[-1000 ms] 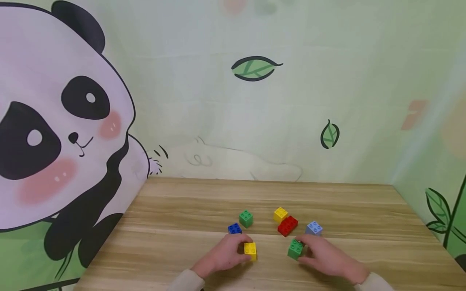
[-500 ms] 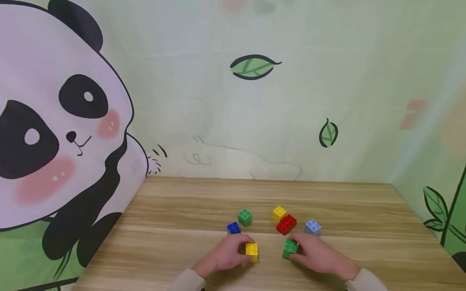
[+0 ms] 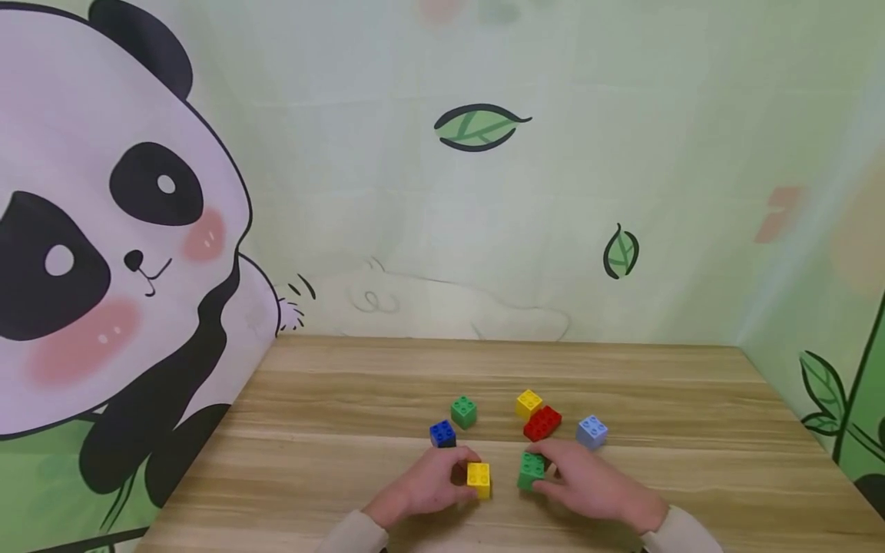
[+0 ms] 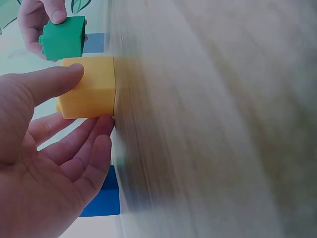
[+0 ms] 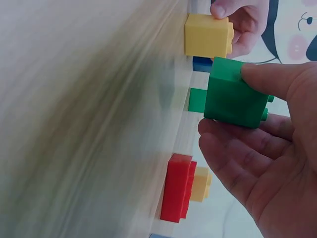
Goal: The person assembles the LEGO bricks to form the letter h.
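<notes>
My left hand (image 3: 437, 481) pinches a yellow toy building brick (image 3: 478, 480) between thumb and fingers; in the left wrist view that yellow brick (image 4: 91, 91) is against the wooden tabletop. Across a small gap, my right hand (image 3: 588, 480) grips a green brick (image 3: 531, 471) with its studs up. The right wrist view shows this green brick (image 5: 235, 96) held slightly off the table surface. Just behind the left hand is a dark blue brick (image 3: 442, 433). A light blue brick (image 3: 592, 432) lies behind the right hand.
Farther back on the wooden table (image 3: 332, 399) are another green brick (image 3: 464, 412), a second yellow brick (image 3: 528, 403) and a longer red brick (image 3: 542, 423), the last two close together. A cloth backdrop with a printed panda (image 3: 159, 100) stands behind and at the sides.
My right hand has moved left with the green brick, narrowing the gap to the yellow one. The left hand and its brick have barely shifted. The camera view has drifted slightly.
</notes>
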Available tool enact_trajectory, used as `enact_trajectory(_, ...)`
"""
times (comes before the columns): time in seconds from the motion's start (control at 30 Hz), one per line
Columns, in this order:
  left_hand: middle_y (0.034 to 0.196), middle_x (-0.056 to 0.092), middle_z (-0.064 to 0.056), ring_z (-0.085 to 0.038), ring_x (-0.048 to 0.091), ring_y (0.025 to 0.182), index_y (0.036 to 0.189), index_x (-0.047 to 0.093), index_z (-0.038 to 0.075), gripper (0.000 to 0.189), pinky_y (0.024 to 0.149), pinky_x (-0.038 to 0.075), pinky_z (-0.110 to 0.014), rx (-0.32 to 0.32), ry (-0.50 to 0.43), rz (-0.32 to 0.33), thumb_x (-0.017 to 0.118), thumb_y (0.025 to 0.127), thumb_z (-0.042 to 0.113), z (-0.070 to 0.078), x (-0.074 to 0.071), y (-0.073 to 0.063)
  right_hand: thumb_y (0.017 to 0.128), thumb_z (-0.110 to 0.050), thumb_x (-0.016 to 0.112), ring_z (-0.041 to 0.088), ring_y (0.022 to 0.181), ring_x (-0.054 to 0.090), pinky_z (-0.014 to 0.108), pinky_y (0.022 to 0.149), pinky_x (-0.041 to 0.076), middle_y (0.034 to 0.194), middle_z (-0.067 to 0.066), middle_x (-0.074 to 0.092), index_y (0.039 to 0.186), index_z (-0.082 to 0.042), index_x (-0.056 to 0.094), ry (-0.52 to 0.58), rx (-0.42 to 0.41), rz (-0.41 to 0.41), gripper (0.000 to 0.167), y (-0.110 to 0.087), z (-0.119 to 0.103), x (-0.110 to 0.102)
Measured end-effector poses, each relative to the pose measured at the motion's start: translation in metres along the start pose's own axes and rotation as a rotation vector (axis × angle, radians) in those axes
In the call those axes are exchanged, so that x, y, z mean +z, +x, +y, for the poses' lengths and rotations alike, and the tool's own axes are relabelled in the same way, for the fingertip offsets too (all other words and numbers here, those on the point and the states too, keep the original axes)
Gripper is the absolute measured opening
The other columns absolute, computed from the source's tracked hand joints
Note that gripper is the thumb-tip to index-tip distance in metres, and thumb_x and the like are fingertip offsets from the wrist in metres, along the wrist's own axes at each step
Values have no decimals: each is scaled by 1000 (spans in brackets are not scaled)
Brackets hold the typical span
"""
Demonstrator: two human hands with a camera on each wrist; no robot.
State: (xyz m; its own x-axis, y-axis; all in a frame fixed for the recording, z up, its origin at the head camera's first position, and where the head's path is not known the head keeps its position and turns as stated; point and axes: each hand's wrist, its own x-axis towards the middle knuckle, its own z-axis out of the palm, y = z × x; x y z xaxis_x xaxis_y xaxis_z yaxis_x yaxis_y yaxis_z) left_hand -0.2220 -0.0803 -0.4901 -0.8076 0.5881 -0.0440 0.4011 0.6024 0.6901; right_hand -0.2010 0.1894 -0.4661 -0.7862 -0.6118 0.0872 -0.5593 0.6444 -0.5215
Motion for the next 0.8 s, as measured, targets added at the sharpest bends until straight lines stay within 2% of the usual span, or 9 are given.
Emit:
enact_trajectory(0.37, 102, 63, 11, -4, 55, 92, 109, 63, 15, 29, 85, 46, -27, -11, -26, 8, 74, 82, 20, 2, 0, -3, 89, -28, 67, 11, 89, 59, 26, 75, 51, 112, -1, 61, 126, -5, 54, -12, 11, 1, 46, 8, -18, 1)
enact_trajectory(0.67, 101, 64, 10, -4, 57, 92, 107, 64, 15, 27, 85, 46, -26, 8, -9, 24, 74, 82, 20, 3, 0, -4, 93, -25, 62, 5, 94, 56, 28, 81, 51, 117, -3, 57, 131, -9, 48, 92, 21, -32, 43, 22, -32, 8)
enact_trajectory(0.8, 102, 65, 10, -4, 57, 93, 107, 65, 15, 28, 85, 47, -26, 35, 17, 39, 75, 82, 22, 2, 0, -4, 93, -25, 61, 4, 95, 55, 25, 81, 50, 119, -4, 55, 131, -12, 47, 94, 20, -40, 43, 26, -34, 12)
